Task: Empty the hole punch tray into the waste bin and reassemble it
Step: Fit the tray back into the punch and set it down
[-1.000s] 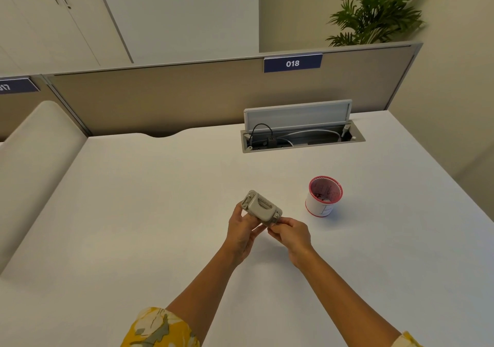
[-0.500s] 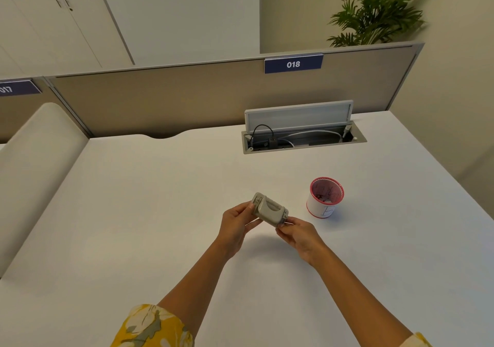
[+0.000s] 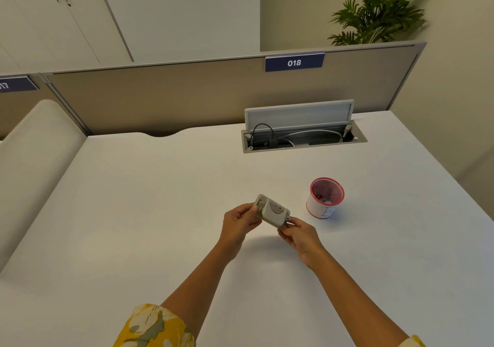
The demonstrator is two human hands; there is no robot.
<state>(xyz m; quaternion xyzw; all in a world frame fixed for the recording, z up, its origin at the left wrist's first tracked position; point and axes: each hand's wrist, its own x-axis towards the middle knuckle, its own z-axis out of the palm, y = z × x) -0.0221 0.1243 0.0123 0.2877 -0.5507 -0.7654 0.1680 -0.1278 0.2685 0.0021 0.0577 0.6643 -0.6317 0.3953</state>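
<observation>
Hands meet over the white surface [image 3: 133,213]: I see my left hand [image 3: 238,222] clamped on one end of the grey hole punch [image 3: 272,210] and my right hand [image 3: 300,236] pinching the other end, holding it tilted in the air. Just beside it to the right stands the small red-rimmed waste bin [image 3: 324,199], paper bits inside.

White desk [image 3: 149,213]; red-rimmed paper cup [image 3: 325,198] standing upright right of centre; open cable hatch [image 3: 303,138] at rear.
</observation>
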